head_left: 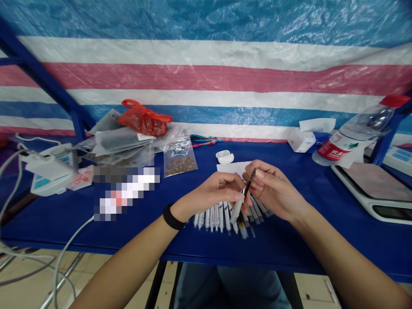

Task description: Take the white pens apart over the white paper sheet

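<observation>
1. At the far left of the frame sits a white charger [48,167] with a white cable [72,244] that runs down off the table. Part of the table nearby is hidden by a blurry patch [126,193], so I cannot tell what is there.
2. Upper left of the middle, there is a red plastic bag [144,119]. Just right of it lies a clear bag of small brown bits [180,161]. No writing on them can be read.
3. In the middle is the left hand [209,193], with a black wristband [172,216] on its arm. Its fingers are closed and pinch a clear plastic tube [236,207].
4. Under both hands, a row of clear tubes [222,219] lies fanned out on the blue table [64,223].
5. Just right of that is the right hand [275,189]. Its fingers are closed on a thin dark stick [250,182]. The stick and the held tube lean the same way, low on the left and high on the right, and lie close side by side. The right hand is nearer the stick.
6. At the right are a white tissue box [301,140], a water bottle with a red cap [354,133], and a digital scale [373,189]. The bottle has a red label, but I cannot read it.
</observation>
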Motion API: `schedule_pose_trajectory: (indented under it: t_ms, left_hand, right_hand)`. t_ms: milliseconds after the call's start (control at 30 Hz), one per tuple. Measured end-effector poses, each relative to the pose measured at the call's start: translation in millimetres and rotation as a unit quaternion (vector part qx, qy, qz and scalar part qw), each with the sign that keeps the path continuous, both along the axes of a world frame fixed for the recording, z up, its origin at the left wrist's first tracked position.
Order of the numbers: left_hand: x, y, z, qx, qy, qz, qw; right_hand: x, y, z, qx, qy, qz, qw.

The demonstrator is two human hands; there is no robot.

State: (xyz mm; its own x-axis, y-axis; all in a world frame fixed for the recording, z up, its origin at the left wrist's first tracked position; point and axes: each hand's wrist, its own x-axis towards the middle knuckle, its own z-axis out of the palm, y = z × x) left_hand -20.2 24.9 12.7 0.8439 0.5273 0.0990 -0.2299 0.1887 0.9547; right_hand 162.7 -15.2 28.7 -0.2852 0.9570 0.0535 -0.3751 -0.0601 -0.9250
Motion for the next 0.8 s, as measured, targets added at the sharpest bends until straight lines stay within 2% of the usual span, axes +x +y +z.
schedule_pose_trajectory:
  t_ms: [233,300,367,467,567,667,800]
  left_hand:
    - [-0.1,2.2,-1.1,-0.001,-0.007,0.020,1.000]
    - [-0.1,2.8,-1.2,-0.001,-0.011,0.024,1.000]
    - [0.3,3.3,-1.4,-0.005,-0.019,0.033,0.999]
    - [1.4,3.9,-1.6,-0.004,-0.028,0.059,0.998]
    - [2.5,5.1,-1.4,0.012,-0.024,0.114,0.993]
    - [3.7,6.8,-2.0,0.050,-0.013,0.176,0.983]
    - [6.0,8.8,-4.8,0.094,0.002,0.222,0.970]
  right_hand:
    - [-1.7,2.4,-3.7,-0.002,-0.016,0.026,1.000]
    - [0.1,3.8,-3.9,0.017,-0.033,-0.004,0.999]
    - [2.9,3.8,-3.6,0.070,-0.067,-0.076,0.992]
    - [6.5,-0.2,-2.1,0.195,-0.160,-0.169,0.953]
    - [6.5,-5.8,-0.5,0.284,-0.283,-0.160,0.902]
    - [2.0,-7.9,-1.6,0.305,-0.365,-0.145,0.868]
    - [-4.8,-6.2,-6.3,0.268,-0.403,-0.159,0.860]
